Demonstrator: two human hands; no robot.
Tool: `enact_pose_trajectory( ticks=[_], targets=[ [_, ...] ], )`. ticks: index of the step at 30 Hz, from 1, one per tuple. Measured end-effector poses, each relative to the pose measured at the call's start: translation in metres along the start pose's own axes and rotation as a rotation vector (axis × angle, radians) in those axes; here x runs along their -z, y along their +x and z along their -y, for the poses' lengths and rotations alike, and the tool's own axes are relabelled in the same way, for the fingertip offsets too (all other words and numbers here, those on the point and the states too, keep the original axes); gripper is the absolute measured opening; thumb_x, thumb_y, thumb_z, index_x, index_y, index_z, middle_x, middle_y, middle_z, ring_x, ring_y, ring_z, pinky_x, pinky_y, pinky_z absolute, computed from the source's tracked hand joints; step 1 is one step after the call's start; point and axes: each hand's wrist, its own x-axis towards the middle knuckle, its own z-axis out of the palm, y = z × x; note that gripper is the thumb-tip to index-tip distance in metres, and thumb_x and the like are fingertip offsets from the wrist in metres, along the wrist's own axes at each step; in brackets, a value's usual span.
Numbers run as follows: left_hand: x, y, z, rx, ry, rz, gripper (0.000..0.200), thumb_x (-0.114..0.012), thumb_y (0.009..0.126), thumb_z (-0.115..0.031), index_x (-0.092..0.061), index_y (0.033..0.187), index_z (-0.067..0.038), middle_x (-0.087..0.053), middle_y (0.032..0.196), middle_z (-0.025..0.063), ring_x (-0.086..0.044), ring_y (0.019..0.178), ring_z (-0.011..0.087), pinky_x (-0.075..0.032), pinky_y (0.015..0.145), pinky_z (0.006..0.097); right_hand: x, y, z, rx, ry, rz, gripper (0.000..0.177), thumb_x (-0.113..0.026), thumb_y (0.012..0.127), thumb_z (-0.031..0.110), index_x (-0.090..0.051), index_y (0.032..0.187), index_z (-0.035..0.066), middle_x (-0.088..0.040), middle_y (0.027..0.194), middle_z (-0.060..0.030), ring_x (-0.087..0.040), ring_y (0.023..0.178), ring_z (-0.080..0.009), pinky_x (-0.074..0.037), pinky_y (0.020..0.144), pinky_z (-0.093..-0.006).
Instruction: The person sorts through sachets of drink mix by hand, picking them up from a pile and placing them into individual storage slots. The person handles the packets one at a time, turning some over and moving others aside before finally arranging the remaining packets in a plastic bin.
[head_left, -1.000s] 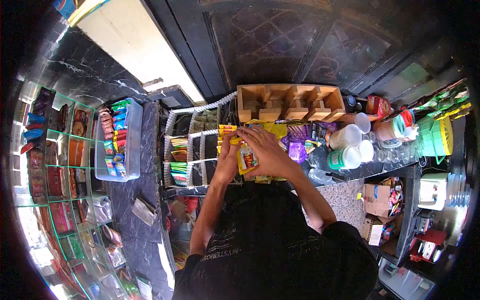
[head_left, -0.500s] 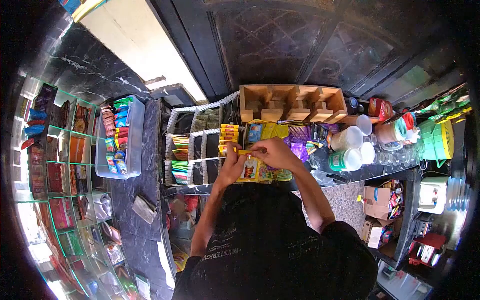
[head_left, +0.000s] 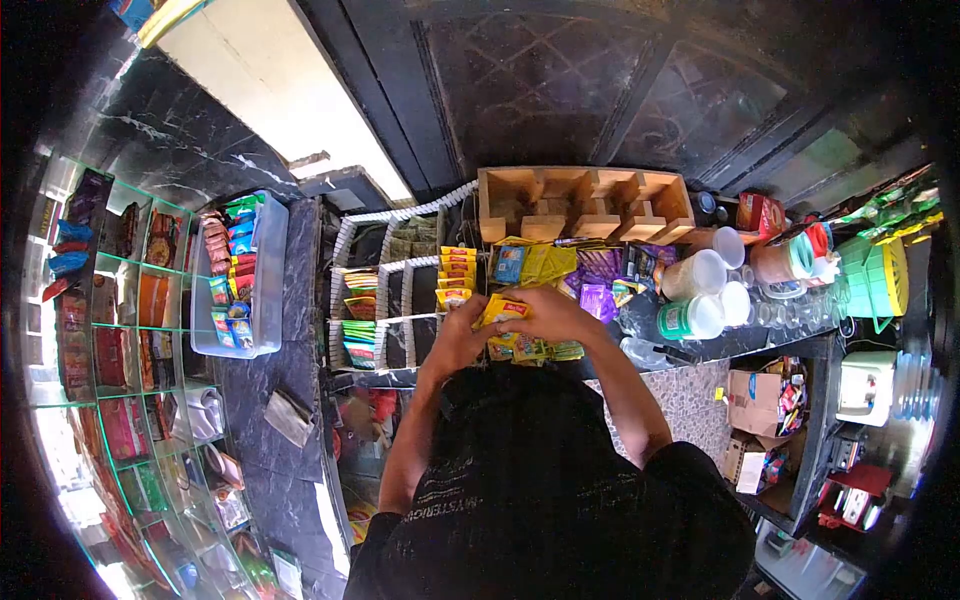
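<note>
Between my two hands is a yellow sachet (head_left: 504, 309) with a red label, held over the counter near my chest. My left hand (head_left: 460, 338) grips its left side, and my right hand (head_left: 552, 314) has the fingers closed on its right side. Just beyond my left hand, a row of yellow sachets (head_left: 458, 268) stands in a white-edged divided rack (head_left: 398, 322). More colourful sachets (head_left: 535, 349) lie below my right hand, partly covered by it. Flat yellow packets (head_left: 550, 262) and purple packets (head_left: 598, 300) are spread farther right.
A wooden compartment box (head_left: 520, 230) stands at the back. Plastic jars (head_left: 694, 276) and a green basket (head_left: 868, 280) are on the right. To the left sit a clear bin (head_left: 270, 300) of packets and a glass shelf (head_left: 120, 325). Cardboard boxes (head_left: 752, 400) are below the counter.
The yellow sachet was hanging lengthwise below my fingers; now it is raised and looks more compact between both hands. My right hand has shifted slightly down and turned its back upward.
</note>
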Motion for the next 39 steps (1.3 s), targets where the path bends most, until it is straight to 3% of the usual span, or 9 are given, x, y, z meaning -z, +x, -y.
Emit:
enact_pose_trajectory(
  ticks=[8, 10, 12, 17, 23, 30, 33, 35, 39],
  targets=[
    [0.042, 0.005, 0.001, 0.061, -0.128, -0.168, 0.048, -0.084, 0.079, -0.012, -0.06, 0.12, -0.001, -0.071, 0.106, 0.0182, -0.069, 0.102, 0.0329, -0.053, 0.089, 0.0417, 0.005, 0.022, 0.007, -0.051, 0.022, -0.035, 0.045, -0.076, 0.087, 0.041, -0.071, 0.107, 0.002, -0.071, 0.09, -0.024, -0.069, 0.087, -0.0424, -0.053, 0.075, -0.0469],
    [0.054, 0.009, 0.033, -0.187, 0.42, -0.242, 0.058, -0.085, 0.075, -0.012, -0.058, 0.125, -0.002, -0.069, 0.11, 0.0151, -0.065, 0.107, 0.0355, -0.048, 0.097, 0.0474, 0.004, 0.025, 0.004, -0.042, 0.037, -0.106, 0.043, -0.075, 0.087, 0.04, -0.072, 0.108, 0.003, -0.07, 0.09, -0.0239, -0.069, 0.086, -0.0426, -0.053, 0.074, -0.0467],
    [0.054, 0.009, 0.058, -0.122, 0.583, -0.304, 0.063, -0.083, 0.072, -0.013, -0.059, 0.129, -0.009, -0.062, 0.123, 0.0142, -0.055, 0.119, 0.0379, -0.043, 0.102, 0.0527, 0.005, 0.029, 0.002, -0.026, 0.038, -0.191, 0.042, -0.076, 0.088, 0.037, -0.072, 0.11, 0.002, -0.071, 0.091, -0.0241, -0.069, 0.086, -0.042, -0.054, 0.075, -0.0457],
    [0.056, 0.023, 0.072, 0.134, 0.76, -0.153, 0.085, -0.09, 0.067, -0.027, -0.052, 0.142, -0.019, -0.044, 0.146, 0.0201, -0.043, 0.13, 0.0458, -0.042, 0.102, 0.0569, -0.007, 0.038, -0.005, -0.039, 0.025, -0.182, 0.042, -0.077, 0.087, 0.033, -0.071, 0.112, -0.001, -0.072, 0.094, -0.0243, -0.07, 0.088, -0.0408, -0.054, 0.078, -0.0453],
    [0.06, 0.054, 0.057, 0.254, 0.865, 0.029, 0.109, -0.094, 0.061, -0.039, -0.036, 0.153, -0.024, -0.04, 0.148, 0.0268, -0.041, 0.134, 0.0494, -0.042, 0.099, 0.0646, -0.027, 0.051, -0.013, -0.064, 0.021, -0.199, 0.044, -0.076, 0.088, 0.034, -0.071, 0.114, -0.001, -0.072, 0.094, -0.0248, -0.071, 0.09, -0.0402, -0.054, 0.079, -0.0445],
    [0.04, 0.067, 0.085, 0.176, 1.026, -0.06, 0.126, -0.097, 0.052, -0.031, -0.028, 0.157, -0.028, -0.043, 0.142, 0.0248, -0.041, 0.135, 0.047, -0.041, 0.101, 0.0679, -0.018, 0.052, -0.016, -0.097, 0.027, -0.241, 0.046, -0.074, 0.09, 0.036, -0.069, 0.115, -0.003, -0.071, 0.098, -0.0259, -0.071, 0.091, -0.0402, -0.054, 0.08, -0.0437],
    [0.041, 0.068, 0.076, -0.038, 1.217, -0.116, 0.134, -0.098, 0.049, -0.032, -0.023, 0.16, -0.029, -0.041, 0.145, 0.0229, -0.038, 0.138, 0.0446, -0.035, 0.106, 0.0689, -0.017, 0.053, -0.025, -0.123, 0.017, -0.221, 0.049, -0.074, 0.09, 0.036, -0.068, 0.118, -0.003, -0.071, 0.101, -0.0261, -0.07, 0.094, -0.0403, -0.054, 0.083, -0.0424],
    [0.046, 0.071, 0.052, -0.21, 1.215, -0.052, 0.136, -0.098, 0.05, -0.035, -0.02, 0.161, -0.023, -0.04, 0.148, 0.0194, -0.037, 0.141, 0.0385, -0.029, 0.111, 0.0692, -0.018, 0.052, -0.028, -0.1, 0.018, -0.258, 0.05, -0.074, 0.089, 0.036, -0.068, 0.119, -0.003, -0.071, 0.102, -0.0263, -0.07, 0.095, -0.0409, -0.054, 0.083, -0.0437],
    [0.048, 0.083, 0.062, -0.145, 1.176, 0.072, 0.137, -0.097, 0.05, -0.035, -0.02, 0.16, -0.012, -0.039, 0.15, 0.0163, -0.038, 0.141, 0.033, -0.027, 0.112, 0.0705, -0.018, 0.051, -0.036, -0.062, 0.054, -0.334, 0.052, -0.074, 0.089, 0.036, -0.067, 0.123, -0.003, -0.071, 0.106, -0.0253, -0.07, 0.098, -0.0399, -0.055, 0.086, -0.0441]
  ],
)
